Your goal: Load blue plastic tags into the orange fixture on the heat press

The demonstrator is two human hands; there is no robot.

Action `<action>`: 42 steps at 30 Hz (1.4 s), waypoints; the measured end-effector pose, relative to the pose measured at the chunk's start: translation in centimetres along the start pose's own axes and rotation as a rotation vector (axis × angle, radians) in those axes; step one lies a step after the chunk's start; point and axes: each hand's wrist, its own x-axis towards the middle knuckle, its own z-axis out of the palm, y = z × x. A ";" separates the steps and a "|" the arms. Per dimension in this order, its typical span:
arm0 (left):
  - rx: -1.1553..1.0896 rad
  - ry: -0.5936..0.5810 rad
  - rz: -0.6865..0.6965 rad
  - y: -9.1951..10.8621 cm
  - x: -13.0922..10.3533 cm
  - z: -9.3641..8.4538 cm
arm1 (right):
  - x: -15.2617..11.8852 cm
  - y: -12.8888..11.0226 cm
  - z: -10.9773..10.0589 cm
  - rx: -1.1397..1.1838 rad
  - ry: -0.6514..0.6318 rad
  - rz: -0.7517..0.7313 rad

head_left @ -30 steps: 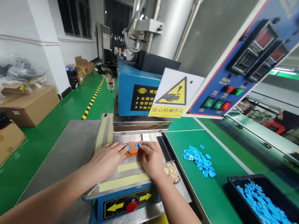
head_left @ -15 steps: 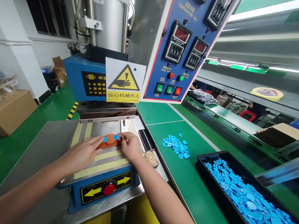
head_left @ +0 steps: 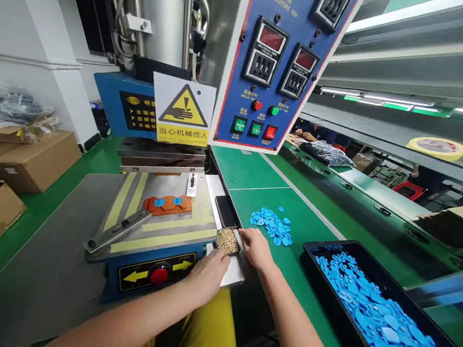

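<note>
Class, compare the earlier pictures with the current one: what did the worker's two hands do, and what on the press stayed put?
Both hands let go of the orange fixture and drew back to the right, to the small tray of brass-coloured bits. The left hand now rests just below it, the right hand at its right edge. The fixture with its two blue pieces stayed on the press plate; the blue pile and black tray stayed as they were.
</note>
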 end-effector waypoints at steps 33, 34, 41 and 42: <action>-0.087 0.311 -0.038 0.0 6.5 2.3 | 1.4 1.5 1.4 0.505 0.065 0.079; -0.154 0.353 0.003 0.3 5.6 2.5 | 1.4 1.8 1.2 0.593 0.064 0.090; -0.767 0.516 -0.067 -0.5 -2.2 1.9 | 0.9 2.4 0.2 1.061 0.100 0.237; -0.822 0.520 -0.103 -1.1 -3.4 1.6 | 0.9 2.0 -0.1 1.160 0.115 0.272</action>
